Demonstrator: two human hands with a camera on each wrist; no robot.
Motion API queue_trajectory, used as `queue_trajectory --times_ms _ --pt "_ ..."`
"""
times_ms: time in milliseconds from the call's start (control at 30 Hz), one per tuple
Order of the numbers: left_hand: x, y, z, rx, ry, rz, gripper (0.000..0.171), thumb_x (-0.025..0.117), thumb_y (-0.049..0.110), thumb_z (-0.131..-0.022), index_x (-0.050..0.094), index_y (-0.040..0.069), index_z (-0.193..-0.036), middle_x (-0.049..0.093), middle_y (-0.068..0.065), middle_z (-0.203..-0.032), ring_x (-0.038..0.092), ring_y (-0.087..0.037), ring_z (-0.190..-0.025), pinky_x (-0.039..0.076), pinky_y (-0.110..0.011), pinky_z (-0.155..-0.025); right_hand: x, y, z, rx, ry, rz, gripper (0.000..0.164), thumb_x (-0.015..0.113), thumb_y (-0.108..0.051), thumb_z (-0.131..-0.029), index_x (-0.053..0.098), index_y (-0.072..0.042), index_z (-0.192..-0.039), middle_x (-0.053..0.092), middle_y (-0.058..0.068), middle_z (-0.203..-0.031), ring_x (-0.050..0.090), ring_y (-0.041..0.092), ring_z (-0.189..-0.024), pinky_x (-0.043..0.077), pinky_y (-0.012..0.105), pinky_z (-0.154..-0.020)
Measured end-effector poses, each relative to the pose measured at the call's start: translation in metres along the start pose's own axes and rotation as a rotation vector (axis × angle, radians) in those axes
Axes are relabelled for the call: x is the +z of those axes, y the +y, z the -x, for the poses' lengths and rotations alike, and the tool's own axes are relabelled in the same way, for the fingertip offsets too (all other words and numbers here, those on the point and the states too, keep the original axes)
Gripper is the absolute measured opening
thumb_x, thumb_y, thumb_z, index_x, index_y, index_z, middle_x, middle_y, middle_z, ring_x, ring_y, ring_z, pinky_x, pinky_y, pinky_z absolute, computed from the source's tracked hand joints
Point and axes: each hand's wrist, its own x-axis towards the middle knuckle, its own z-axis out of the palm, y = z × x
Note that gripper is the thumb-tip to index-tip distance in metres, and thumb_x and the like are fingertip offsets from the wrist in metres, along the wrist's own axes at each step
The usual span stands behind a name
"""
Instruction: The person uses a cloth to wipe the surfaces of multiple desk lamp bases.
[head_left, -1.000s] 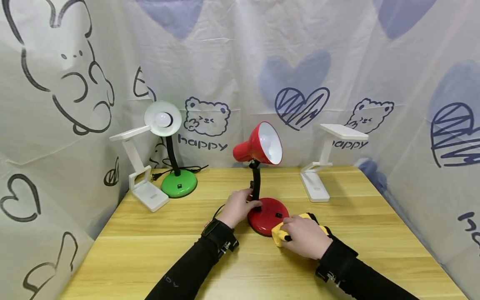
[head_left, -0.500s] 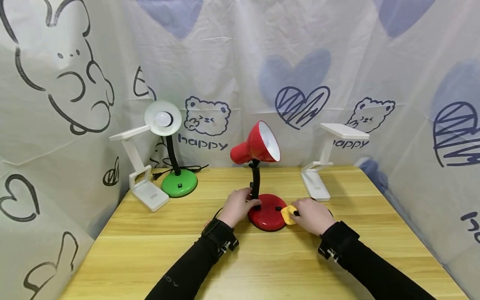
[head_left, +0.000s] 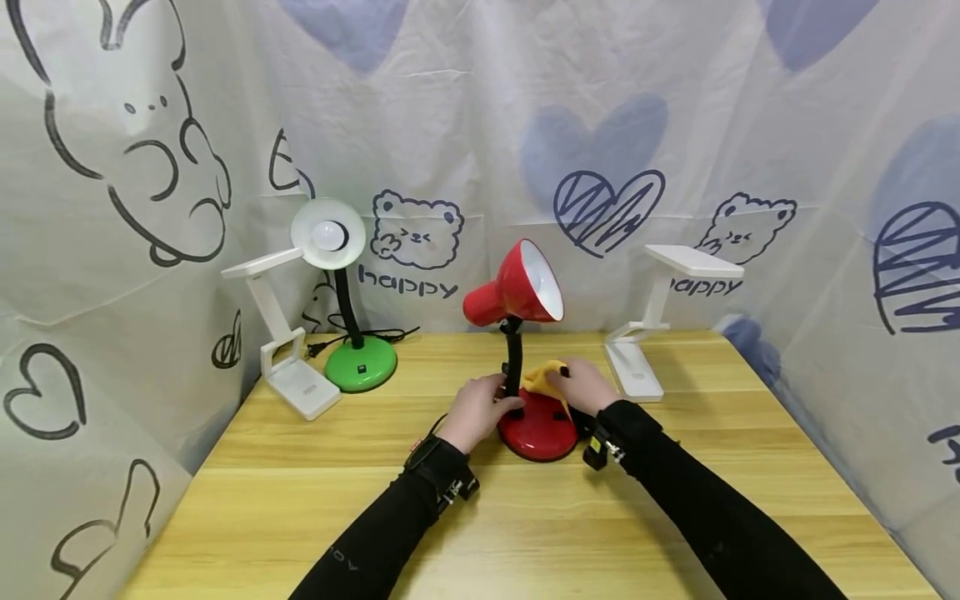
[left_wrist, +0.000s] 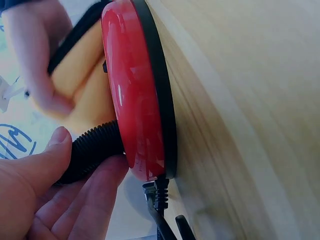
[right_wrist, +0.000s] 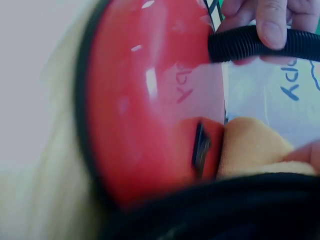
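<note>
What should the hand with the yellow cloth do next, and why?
Perhaps slide the yellow cloth gently over the red base, round the switch: the right hand holds the cloth right by the base, while the left hand grips the black neck, which should help steady it.

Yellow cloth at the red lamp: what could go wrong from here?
1. The yellow cloth in the right hand is close to the switch and might flip it.
2. The left hand grips the ribbed neck, so a hard push on the base could twist or slide the red lamp.
3. The cord, near the left fingers, might snag.
</note>
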Motion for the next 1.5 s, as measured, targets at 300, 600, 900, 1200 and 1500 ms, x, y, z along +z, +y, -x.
queue_trajectory --times_ms 300,600,900,1200,1500 --pt "0.0 -0.002 0.0 0.009 0.006 0.006 0.019 0.071 0.034 -0.095 0.071 0.017 -0.104 0.078 -0.002 -0.097 0.073 -0.018 -0.09 0.056 -0.028 -0.074 0.023 -0.021 -0.028 -0.042 -0.201 -0.095 0.029 0.054 -0.034 -0.103 0.069 -0.014 -0.118 0.043 -0.002 -0.063 0.043 0.015 -0.059 0.035 0.028 -0.063" --pt "0.002 0.0 0.0 0.006 0.023 -0.012 0.017 0.073 0.033 -0.093 0.069 0.016 -0.095 0.077 -0.001 -0.091 0.07 -0.015 -0.08 0.051 -0.024 -0.065 0.005 -0.003 -0.028 -0.055 -0.174 -0.016 0.024 0.052 -0.03 -0.103 0.066 -0.011 -0.107 0.057 0.004 -0.084 0.052 0.017 -0.077 0.04 0.031 -0.077" --pt "0.003 -0.001 -0.002 -0.01 0.016 -0.027 0.021 0.072 0.035 -0.094 0.07 0.016 -0.099 0.076 -0.001 -0.092 0.069 -0.015 -0.082 0.051 -0.024 -0.066 -0.022 0.037 0.016 -0.005 -0.074 -0.023 0.021 0.052 -0.027 -0.103 0.064 -0.009 -0.102 0.054 0.006 -0.083 0.049 0.018 -0.075 0.038 0.032 -0.074" --pt "0.002 -0.004 -0.002 -0.017 0.016 -0.016 0.02 0.073 0.035 -0.094 0.069 0.015 -0.099 0.076 -0.001 -0.091 0.068 -0.014 -0.08 0.05 -0.024 -0.066 -0.025 0.041 0.082 -0.08 -0.07 0.081 0.01 0.061 -0.027 -0.1 0.066 -0.021 -0.095 0.049 -0.004 -0.072 0.043 0.007 -0.061 0.036 0.024 -0.063" --pt "0.003 -0.003 -0.001 -0.007 0.021 -0.028 0.022 0.072 0.037 -0.094 0.069 0.016 -0.1 0.076 -0.001 -0.092 0.069 -0.016 -0.083 0.052 -0.026 -0.069 0.012 -0.002 0.122 -0.342 -0.087 0.195 0.019 0.071 -0.021 -0.094 0.07 -0.022 -0.113 0.062 -0.007 -0.119 0.056 0.011 -0.111 0.051 0.038 -0.095"
